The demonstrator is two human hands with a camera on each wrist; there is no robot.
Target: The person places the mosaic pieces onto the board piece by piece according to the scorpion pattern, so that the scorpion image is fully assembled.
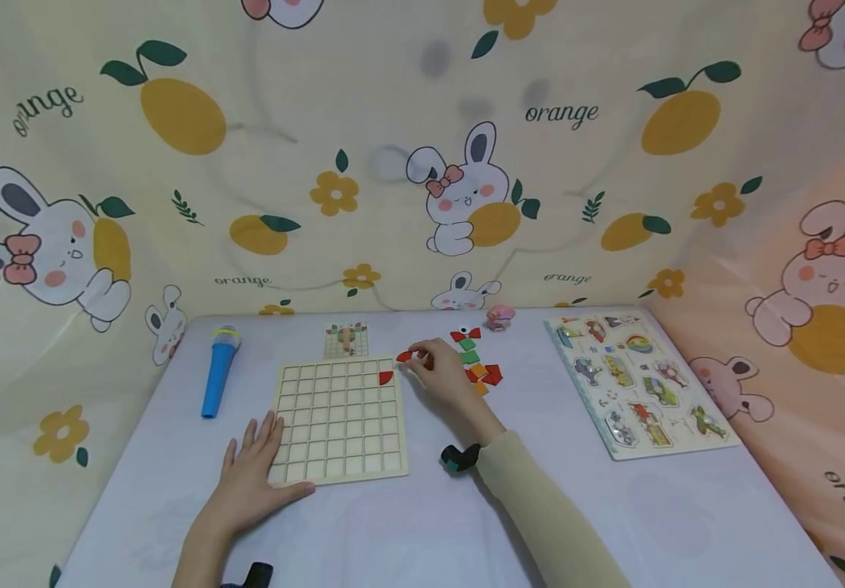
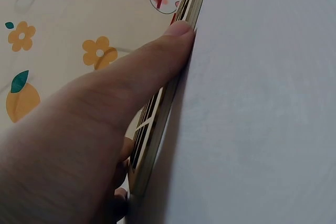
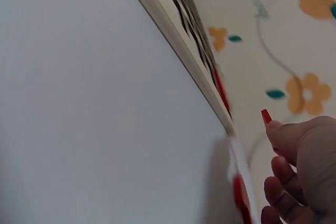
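Observation:
My right hand (image 1: 433, 371) pinches a small red piece (image 1: 403, 357) between thumb and fingertips, just off the upper right corner of a wooden grid board (image 1: 341, 420). In the right wrist view the red piece (image 3: 266, 116) sticks out from the fingertips, raised above the table. One red quarter-circle piece (image 1: 386, 377) lies in a cell near the board's upper right corner. My left hand (image 1: 249, 469) rests at the board's lower left corner with spread fingers. Its thumb (image 2: 157, 51) lies along the near edge in the left wrist view.
Loose red, green and orange pieces (image 1: 469, 357) lie right of the board, partly behind my right hand. A pattern card (image 1: 346, 339) touches the far edge. A blue toy microphone (image 1: 220, 371), a pink figurine (image 1: 500, 317) and a picture puzzle board (image 1: 642, 384) stand around.

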